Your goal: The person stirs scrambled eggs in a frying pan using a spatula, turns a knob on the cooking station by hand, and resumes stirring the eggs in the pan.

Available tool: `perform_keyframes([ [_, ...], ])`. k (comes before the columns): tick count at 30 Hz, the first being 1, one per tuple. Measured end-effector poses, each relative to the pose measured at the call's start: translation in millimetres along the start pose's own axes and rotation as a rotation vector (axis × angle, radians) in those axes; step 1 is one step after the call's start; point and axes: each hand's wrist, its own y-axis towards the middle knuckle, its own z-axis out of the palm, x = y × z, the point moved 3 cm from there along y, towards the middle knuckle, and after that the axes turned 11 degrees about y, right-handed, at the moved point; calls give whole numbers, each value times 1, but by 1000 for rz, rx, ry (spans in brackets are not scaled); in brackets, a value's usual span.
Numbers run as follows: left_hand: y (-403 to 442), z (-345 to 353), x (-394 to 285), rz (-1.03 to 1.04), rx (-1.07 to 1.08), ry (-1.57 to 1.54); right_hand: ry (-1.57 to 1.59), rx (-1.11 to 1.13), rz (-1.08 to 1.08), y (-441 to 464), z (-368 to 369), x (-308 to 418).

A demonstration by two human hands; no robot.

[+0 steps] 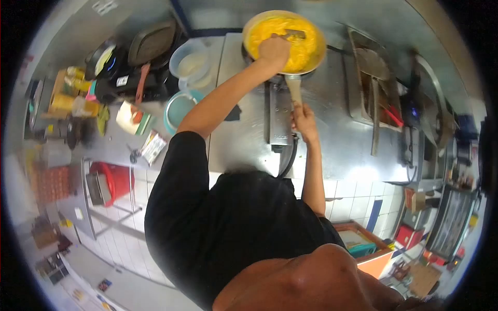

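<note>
A frying pan (322, 49) holding soft yellow food like scrambled egg (264, 33) sits on a portable burner (280, 124). My left hand (273, 53) reaches over the pan, closed on a spatula (294, 33) whose dark flat head lies in the food. The spatula's handle is mostly covered by that hand. Closer to my body, my right hand (304, 123) grips the end of the pan's light handle (293, 90), its fingers wrapped around it.
Left of the burner stand a clear plastic jug (180, 60), a teal-rimmed bowl (169, 110), scissors (135, 155) and a dark square pan (150, 44). To the right is a metal tray (355, 98) with a long-handled strainer (374, 114). A red bin (122, 181) stands lower left.
</note>
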Motion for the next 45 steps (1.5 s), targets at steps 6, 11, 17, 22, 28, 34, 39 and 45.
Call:
perform_keyframes([
  [6,16,-34,35,49,72,-54,74,28,-3,-1,2,3],
  [11,-8,-57,59,117,168,-155,96,21,12,-5,3,8],
  [17,-21,-58,29,143,255,-355,54,17,32,-5,5,7],
  [22,27,12,21,176,77,-177,-73,-59,-44,2,-1,-7],
  [28,65,49,83,248,-41,-32,29,-9,-79,4,-1,-7],
  [34,13,-64,80,90,131,-239,26,-10,-80,-6,-1,2],
  [39,23,-44,88,25,-5,-31,45,0,-76,-3,0,-1],
  [45,50,-7,62,195,90,-106,23,19,-104,-2,-1,-1],
])
